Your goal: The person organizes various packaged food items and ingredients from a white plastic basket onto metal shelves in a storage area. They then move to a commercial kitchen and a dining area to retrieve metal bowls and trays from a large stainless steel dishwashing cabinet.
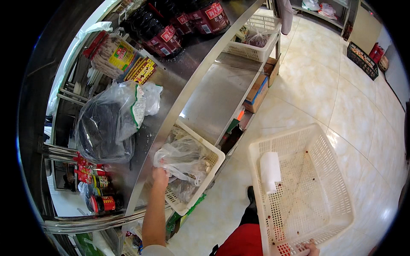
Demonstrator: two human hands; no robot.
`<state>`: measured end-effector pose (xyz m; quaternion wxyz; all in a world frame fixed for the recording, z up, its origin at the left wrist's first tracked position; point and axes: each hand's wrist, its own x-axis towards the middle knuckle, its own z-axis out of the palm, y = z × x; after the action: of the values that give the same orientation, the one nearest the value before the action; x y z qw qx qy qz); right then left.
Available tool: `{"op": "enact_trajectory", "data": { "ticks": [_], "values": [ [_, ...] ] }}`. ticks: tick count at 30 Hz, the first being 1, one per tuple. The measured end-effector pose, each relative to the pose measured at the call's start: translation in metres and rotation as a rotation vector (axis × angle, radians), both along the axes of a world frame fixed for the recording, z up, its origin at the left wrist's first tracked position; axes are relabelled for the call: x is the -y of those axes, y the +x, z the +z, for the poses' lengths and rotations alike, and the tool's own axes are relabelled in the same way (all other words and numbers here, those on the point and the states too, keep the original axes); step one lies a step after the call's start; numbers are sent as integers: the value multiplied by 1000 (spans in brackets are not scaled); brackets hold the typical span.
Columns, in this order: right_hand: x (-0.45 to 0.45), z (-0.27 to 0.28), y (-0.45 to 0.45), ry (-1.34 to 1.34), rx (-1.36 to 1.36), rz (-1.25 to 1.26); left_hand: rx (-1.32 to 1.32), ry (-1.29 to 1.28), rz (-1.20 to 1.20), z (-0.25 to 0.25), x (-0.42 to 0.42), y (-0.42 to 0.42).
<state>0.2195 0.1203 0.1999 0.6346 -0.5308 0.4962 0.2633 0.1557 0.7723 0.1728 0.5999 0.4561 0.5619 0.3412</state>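
Observation:
My left hand [160, 176] grips a clear plastic bag [179, 156] over a white plastic basket [215, 153] on the steel shelf. More bags lie in that basket; their contents are hard to make out. At the lower right, my right hand [311, 249] holds the near rim of a larger white perforated plastic crate [334, 169]. A white piece of paper or a roll [270, 172] lies in this crate, with small dark red bits scattered over its bottom.
Dark sauce bottles [166, 38], a large plastic jar [112, 56], a big clear bag [105, 128] and small jars [104, 204] stand on the steel counter. Another white basket [246, 52] and cardboard boxes [256, 92] are farther along. A black crate [362, 60] stands on the tiled floor.

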Motion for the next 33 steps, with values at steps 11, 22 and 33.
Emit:
{"op": "enact_trajectory", "data": {
  "ticks": [11, 22, 33],
  "values": [
    [1, 1, 6, 11, -3, 26, -1166, 894, -953, -60, 40, 17],
    [-11, 15, 18, -16, 111, 29, -1071, 767, -1028, 58, 164, 40],
    [8, 79, 60, -6, 403, 161, -673, 1375, -1581, 18, 297, 197]
  ]
}}
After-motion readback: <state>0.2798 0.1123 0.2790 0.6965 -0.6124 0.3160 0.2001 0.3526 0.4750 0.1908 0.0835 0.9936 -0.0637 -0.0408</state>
